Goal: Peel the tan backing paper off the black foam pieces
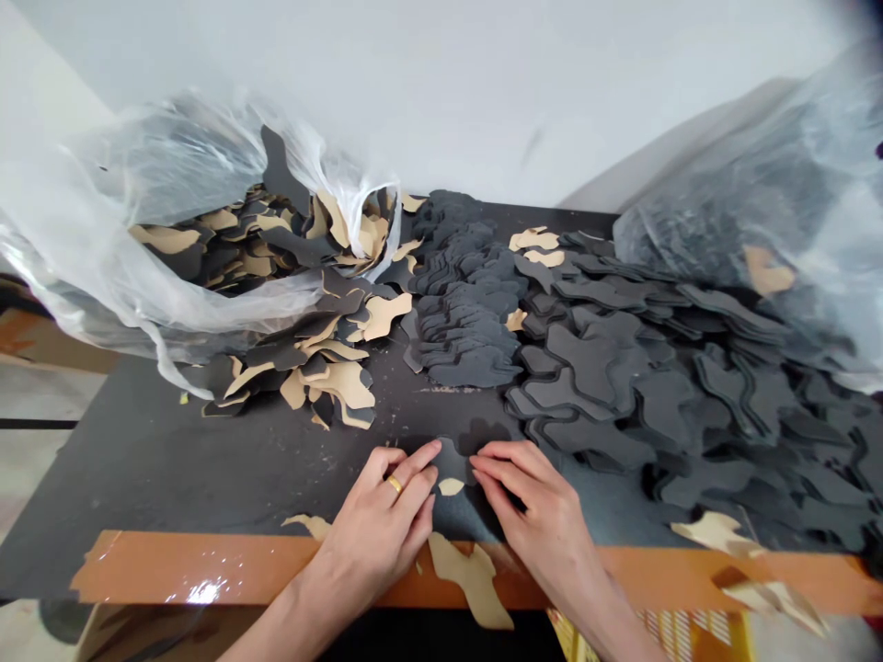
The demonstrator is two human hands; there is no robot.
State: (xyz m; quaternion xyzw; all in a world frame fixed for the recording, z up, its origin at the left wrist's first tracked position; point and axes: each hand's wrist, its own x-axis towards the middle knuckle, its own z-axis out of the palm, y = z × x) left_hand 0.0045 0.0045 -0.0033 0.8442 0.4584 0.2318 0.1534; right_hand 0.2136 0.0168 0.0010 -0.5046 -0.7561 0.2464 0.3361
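Head view, looking down on a black-topped table (138,469) with orange tape (207,570) along its near edge. The person's left hand (376,515), a gold ring (395,484) on its ring finger, and right hand (544,515) lie close together at the front of the table. Both hands are narrow, with the fingers held together and slightly curved, and the fingertips (431,450) of the left hand touch a black foam piece (448,464) from one side while the right hand's come against it from the other. Whether either hand is actually pinching it, I cannot tell.

A tan backing sheet (473,579) hangs over the table edge under the hands, and a small tan scrap (451,486) sits between them. Farther left lies a heap of black pieces with tan backing (324,368), spilling from a clear plastic bag (172,165). Bare black pieces stand in an overlapping row (469,313) at the centre and spread in a wide layer (641,395) to the right, below a second clear bag (793,202). Under the front edge, a yellow and red printed package (690,634) shows, its print too blurred to read.
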